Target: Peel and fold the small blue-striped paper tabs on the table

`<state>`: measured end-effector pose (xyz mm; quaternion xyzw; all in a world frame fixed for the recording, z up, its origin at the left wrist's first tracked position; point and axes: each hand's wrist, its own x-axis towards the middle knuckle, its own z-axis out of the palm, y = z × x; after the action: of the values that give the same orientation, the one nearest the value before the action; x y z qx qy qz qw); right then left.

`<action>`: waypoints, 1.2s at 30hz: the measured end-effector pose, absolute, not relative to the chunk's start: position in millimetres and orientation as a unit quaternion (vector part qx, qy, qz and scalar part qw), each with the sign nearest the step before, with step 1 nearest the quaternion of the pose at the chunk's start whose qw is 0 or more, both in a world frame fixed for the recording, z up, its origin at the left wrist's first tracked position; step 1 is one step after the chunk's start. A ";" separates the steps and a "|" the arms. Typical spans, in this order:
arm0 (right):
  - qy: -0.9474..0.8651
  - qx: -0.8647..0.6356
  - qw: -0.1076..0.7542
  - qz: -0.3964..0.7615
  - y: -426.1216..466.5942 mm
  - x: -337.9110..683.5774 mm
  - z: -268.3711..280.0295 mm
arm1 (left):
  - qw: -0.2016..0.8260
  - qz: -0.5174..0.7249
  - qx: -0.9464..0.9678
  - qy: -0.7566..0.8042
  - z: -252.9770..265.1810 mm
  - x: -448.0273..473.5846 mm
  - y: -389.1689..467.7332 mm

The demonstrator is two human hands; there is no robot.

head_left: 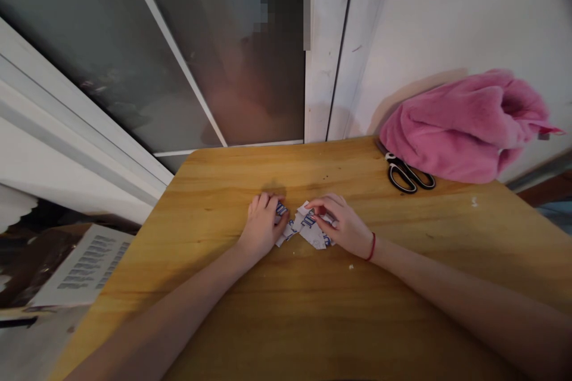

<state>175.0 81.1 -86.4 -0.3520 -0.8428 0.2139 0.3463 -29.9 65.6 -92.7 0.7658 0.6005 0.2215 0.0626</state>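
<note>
A piece of white folded paper [314, 234] with blue lettering lies low over the wooden table. My right hand [344, 223], with a red cord round its wrist, has thumb and fingers closed on this paper's upper edge. Just to the left, my left hand [263, 226] curls its fingers round another piece of white paper [286, 233] with blue print. That piece is partly hidden under the fingers. The two papers come very close in the middle; whether they are joined I cannot tell.
Black-and-white handled scissors [404, 175] lie at the table's [268, 315] back right, blades hidden beside a pink plush bundle [460, 125]. Small white scraps [474, 202] dot the wood. Behind stands a framed glass door [187, 71]. A printed cardboard box [84, 265] sits lower left.
</note>
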 end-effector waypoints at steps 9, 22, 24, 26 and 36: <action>-0.806 -0.407 0.390 0.181 84.6 175.2 -87.7 | 0.075 0.237 0.746 0.618 -94.4 -30.2 65.5; -0.799 -0.451 0.338 0.209 82.7 174.8 -92.1 | -0.023 0.181 0.709 0.681 -93.9 -25.5 62.4; -0.814 -0.448 0.315 0.192 83.5 172.8 -95.1 | -0.035 0.170 0.705 0.688 -94.6 -24.6 62.4; -0.833 -0.439 0.296 0.162 83.2 171.7 -95.3 | -0.034 0.168 0.704 0.689 -94.9 -24.6 63.0; -0.844 -0.412 0.285 0.190 87.1 173.5 -97.3 | 0.036 0.213 0.717 0.663 -95.5 -29.4 67.1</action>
<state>173.5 87.1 -97.3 -0.4120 -0.8442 0.1899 0.2855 -29.4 67.1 -95.5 0.7168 0.6630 0.2130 0.0359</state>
